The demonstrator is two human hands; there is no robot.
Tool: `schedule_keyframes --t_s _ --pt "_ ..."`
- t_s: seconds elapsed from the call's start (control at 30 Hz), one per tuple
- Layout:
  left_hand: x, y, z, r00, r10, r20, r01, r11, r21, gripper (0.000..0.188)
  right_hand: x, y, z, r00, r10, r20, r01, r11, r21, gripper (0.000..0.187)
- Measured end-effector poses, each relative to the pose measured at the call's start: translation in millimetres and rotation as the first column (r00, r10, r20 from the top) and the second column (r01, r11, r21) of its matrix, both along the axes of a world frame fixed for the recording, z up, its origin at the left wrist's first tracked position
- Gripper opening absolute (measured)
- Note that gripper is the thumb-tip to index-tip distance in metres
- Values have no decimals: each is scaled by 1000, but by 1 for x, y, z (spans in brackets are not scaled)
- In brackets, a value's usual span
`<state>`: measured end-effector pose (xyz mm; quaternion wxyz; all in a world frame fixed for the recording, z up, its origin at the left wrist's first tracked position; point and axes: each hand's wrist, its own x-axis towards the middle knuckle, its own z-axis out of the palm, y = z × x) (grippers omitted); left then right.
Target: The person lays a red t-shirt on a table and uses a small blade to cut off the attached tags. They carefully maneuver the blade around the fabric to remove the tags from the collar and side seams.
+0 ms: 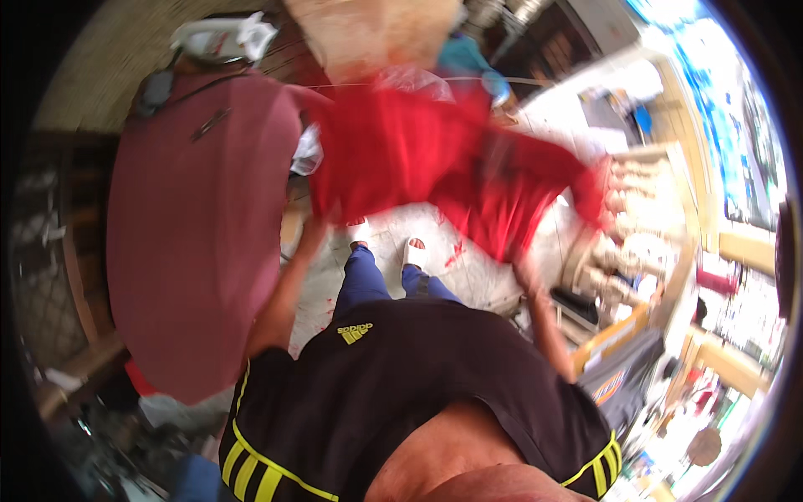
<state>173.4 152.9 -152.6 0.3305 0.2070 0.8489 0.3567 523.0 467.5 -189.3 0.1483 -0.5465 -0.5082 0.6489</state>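
A large red cloth stretches in front of me between my two hands, smeared by motion. At its left lower edge my left hand grips it, beside the maroon-covered board. My right hand holds its lower right part, near the pale balustrade. The fingers of both hands are blurred and partly hidden by the fabric. A dark patch shows in the cloth's middle right, too blurred to make out.
On the board lies a small dark slim tool; a white plastic package sits past its far end. Red scraps dot the tiled floor. A balustrade stands at right. Someone in a teal top is beyond the cloth.
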Motion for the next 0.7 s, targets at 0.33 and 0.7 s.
schedule_keyframes --t_s 0.33,0.7 --pt "85 -82 -16 739 353 574 -542 817 196 42 6 -29 15 916 396 -66 -401 902 -162 48" --pt "67 -171 218 574 802 164 -649 324 689 40 -212 36 218 624 645 -442 -358 739 571 55"
